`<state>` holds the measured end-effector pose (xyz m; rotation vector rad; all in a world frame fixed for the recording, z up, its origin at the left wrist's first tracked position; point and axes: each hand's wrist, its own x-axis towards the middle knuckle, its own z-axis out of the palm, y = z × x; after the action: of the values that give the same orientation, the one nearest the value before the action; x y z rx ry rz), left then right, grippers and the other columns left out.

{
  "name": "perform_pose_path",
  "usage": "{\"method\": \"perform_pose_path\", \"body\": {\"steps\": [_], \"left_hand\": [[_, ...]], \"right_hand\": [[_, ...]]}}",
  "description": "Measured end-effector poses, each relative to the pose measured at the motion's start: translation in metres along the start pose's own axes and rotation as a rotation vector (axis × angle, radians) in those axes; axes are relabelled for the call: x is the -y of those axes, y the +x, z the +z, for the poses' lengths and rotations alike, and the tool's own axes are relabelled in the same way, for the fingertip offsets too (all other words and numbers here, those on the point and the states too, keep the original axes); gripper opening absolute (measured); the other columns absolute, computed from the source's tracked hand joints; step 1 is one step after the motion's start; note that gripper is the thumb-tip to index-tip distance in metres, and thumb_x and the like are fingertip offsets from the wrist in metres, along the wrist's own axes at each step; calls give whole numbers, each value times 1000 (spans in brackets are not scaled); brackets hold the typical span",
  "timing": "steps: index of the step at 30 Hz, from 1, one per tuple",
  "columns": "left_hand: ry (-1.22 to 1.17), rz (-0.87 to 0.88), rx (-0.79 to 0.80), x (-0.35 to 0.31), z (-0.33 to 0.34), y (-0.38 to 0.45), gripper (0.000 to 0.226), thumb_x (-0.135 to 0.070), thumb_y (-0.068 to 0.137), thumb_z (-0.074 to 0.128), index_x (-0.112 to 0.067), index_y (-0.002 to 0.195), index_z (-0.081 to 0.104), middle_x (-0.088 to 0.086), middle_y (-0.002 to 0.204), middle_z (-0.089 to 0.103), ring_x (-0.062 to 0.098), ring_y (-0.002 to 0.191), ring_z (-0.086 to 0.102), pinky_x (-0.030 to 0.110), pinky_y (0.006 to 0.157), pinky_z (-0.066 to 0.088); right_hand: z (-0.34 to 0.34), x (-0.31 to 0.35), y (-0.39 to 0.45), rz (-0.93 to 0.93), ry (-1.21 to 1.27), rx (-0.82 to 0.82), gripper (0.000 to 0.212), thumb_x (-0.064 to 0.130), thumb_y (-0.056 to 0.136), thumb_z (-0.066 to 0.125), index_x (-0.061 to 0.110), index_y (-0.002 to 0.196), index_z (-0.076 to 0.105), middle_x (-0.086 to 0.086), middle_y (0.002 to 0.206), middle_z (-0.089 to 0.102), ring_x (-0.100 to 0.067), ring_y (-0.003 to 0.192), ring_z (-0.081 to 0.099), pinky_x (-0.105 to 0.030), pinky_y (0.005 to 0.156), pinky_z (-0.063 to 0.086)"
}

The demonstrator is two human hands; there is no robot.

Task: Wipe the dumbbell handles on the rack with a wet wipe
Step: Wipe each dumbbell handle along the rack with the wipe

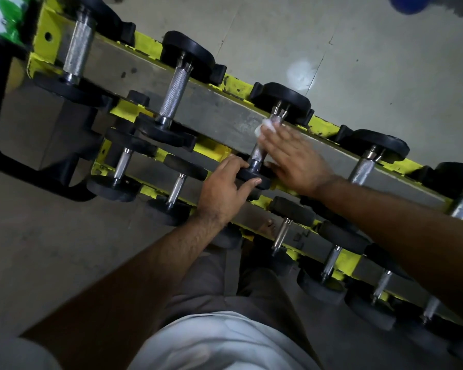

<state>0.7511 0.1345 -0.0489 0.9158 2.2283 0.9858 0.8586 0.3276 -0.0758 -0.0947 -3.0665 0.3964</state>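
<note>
Yellow rack (214, 149) runs diagonally, upper left to lower right, two tiers of dumbbells. Left hand (225, 186): fingers curled over the near black end (254, 177) of the third top-row dumbbell, gripping it. That dumbbell's handle (258, 153) lies between the two hands. Right hand (296, 158): fingers extended, blurred, laid along the handle; white wipe (266, 126) sits under the fingertips at the handle's far end, pressed on the metal.

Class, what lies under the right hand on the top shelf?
The right hand covers a knurled handle; a white wipe pokes out past its fingers. How much wipe sits beneath the palm is hidden.
</note>
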Motion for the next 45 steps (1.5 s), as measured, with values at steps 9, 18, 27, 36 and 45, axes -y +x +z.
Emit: {"method": "perform_pose_path", "body": {"steps": [9,18,27,36,45], "left_hand": [[20,11,0,0,1,0,34,-38,84,73,-17,106,61,-2,112,63,22,109,61,33,85,52],[37,3,-2,-3,0,-1,32,-39,84,73,-20,106,60,-6,108,61,13,96,59,27,75,51],[67,9,89,-5,-11,3,33,-38,83,73,-20,107,60,-8,107,56,13,92,57,28,75,50],[-60,5,219,8,-25,5,49,-32,78,72,-22,123,57,-8,123,53,12,103,57,33,87,52],[-32,44,234,24,-18,18,51,-10,76,74,-12,125,60,3,126,57,21,112,57,32,95,48]], "right_hand": [[9,2,0,-189,33,40,56,6,96,56,2,150,41,-20,158,36,-36,148,30,-54,121,26],[1,2,-6,-171,-6,82,53,9,99,43,3,152,38,-18,159,33,-33,150,28,-50,123,22],[-14,18,14,7,-88,152,58,0,88,52,8,145,51,-12,153,46,-29,147,35,-45,122,21],[-43,49,22,566,353,-91,25,8,92,57,20,108,73,1,103,74,-16,91,67,-31,76,55],[-52,67,29,1420,1278,-200,31,-2,98,46,10,123,61,-14,118,64,-28,99,65,-30,60,56]]}}
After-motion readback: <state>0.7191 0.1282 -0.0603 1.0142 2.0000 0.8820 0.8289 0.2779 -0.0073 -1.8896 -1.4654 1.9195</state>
